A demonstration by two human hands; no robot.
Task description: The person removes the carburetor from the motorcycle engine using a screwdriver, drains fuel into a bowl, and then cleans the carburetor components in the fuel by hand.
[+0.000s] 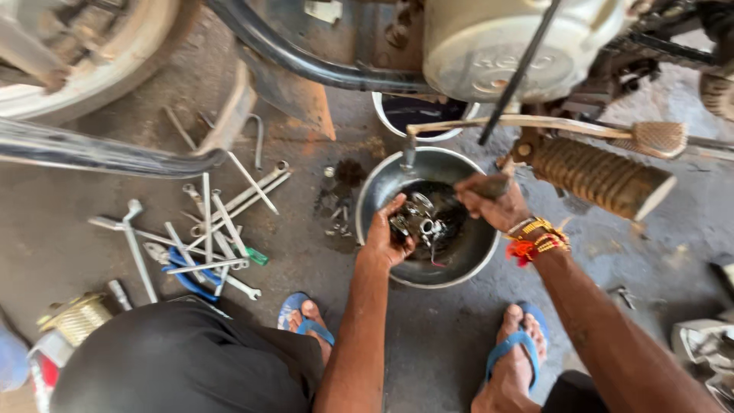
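I see the metal part [419, 222] over the steel bowl [382, 191] on the floor, between both hands. Left hand [386, 237] curled round it, gripping. Right hand [489, 203] fisted on a dark tool, just beside it; spanners [206, 229] well apart.

I count one metal bowl [382, 191], one oily metal part [417, 222] in it, my two blue sandals [520, 344], and one footpeg [596, 177].
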